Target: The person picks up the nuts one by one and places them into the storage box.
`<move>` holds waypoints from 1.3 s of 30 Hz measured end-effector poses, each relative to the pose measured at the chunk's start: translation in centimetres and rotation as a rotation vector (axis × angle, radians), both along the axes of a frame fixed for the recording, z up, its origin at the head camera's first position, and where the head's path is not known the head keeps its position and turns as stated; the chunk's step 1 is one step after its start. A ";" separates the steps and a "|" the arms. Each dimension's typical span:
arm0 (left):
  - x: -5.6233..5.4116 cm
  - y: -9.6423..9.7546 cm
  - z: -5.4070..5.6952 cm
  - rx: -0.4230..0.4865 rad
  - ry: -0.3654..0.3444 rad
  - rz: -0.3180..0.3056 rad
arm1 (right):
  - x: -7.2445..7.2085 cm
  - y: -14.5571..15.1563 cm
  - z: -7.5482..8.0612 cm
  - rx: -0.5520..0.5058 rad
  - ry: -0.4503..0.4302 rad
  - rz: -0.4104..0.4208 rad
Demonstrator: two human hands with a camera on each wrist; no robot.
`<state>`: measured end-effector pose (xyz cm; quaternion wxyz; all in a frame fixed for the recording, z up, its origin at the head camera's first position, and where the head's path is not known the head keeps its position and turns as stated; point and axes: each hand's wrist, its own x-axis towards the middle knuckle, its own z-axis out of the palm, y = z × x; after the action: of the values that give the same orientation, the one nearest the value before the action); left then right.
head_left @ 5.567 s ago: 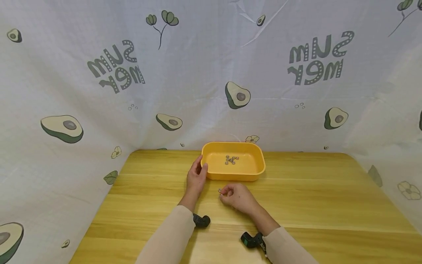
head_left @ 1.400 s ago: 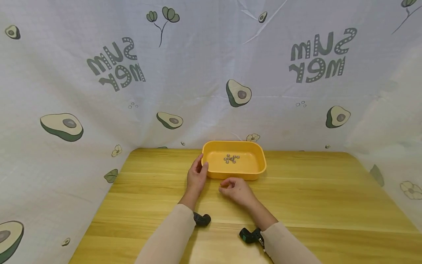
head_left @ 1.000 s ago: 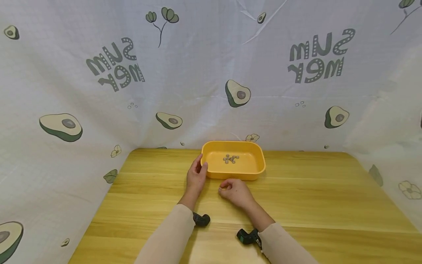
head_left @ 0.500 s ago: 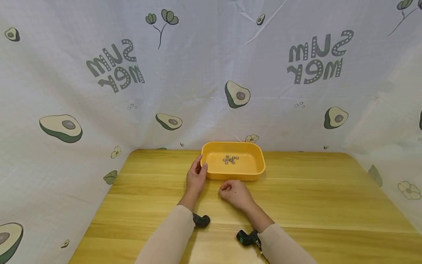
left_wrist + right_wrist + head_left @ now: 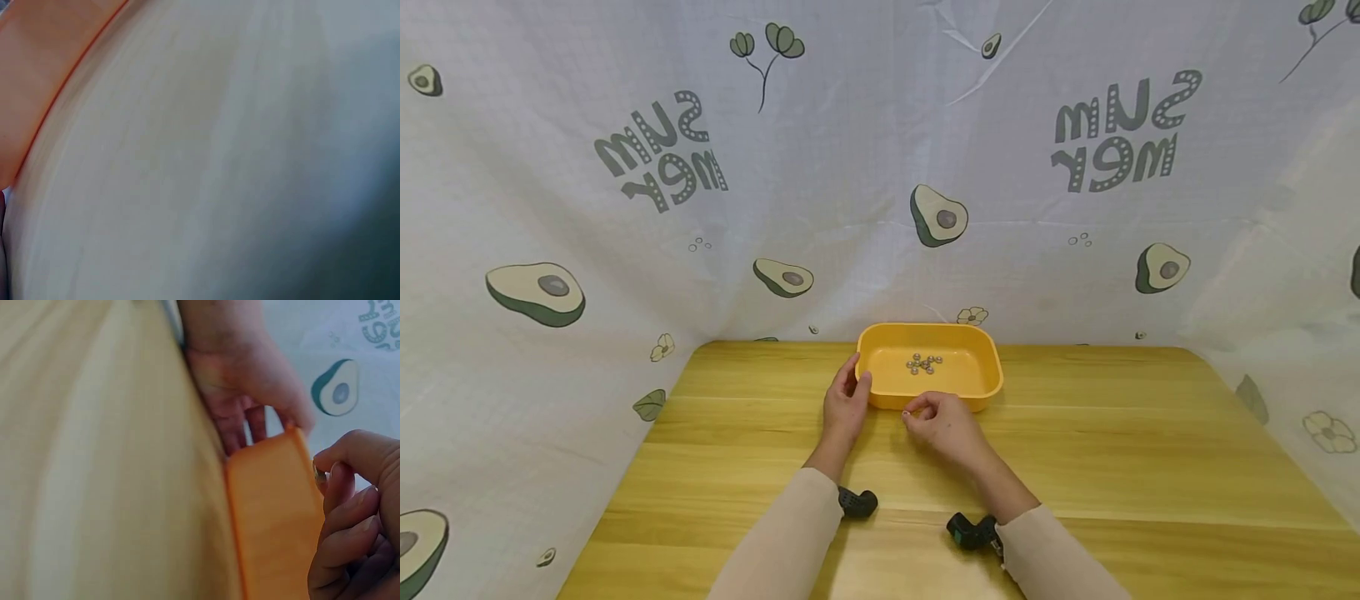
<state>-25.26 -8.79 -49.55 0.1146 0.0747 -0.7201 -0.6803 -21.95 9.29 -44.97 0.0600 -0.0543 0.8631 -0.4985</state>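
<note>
A yellow plastic tray point(image 5: 988, 379) stands at the table's far side, with several small silvery metal nuts point(image 5: 923, 364) lying loose on its floor. My left hand point(image 5: 845, 407) holds the tray's left end; in the right wrist view its thumb and fingers meet the tray wall. My right hand point(image 5: 946, 427) is just in front of the near wall. Between thumb and index finger it pinches one small metal nut point(image 5: 320, 474), mostly covered by the fingertips. In the left wrist view only a strip of the tray point(image 5: 47, 69) shows beside the table.
The wooden table point(image 5: 1150, 450) reaches out on both sides of the tray. A white cloth point(image 5: 850, 150) with avocado prints hangs right behind the table. Black wrist cameras point(image 5: 970, 531) sit below both hands.
Two loose nuts near the right hand are gone from the table, and one more lies in the tray. The right hand has just risen toward the tray with a nut; the left stays put.
</note>
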 end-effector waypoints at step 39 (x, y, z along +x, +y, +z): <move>-0.3 -0.2 -0.3 0.045 0.004 -0.026 | -13.6 -0.8 0.1 0.086 -0.105 -0.029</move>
<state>-25.61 -9.03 -49.84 0.1055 0.0666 -0.7054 -0.6977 -35.54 8.53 -44.86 0.1002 -0.0132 0.8801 -0.4640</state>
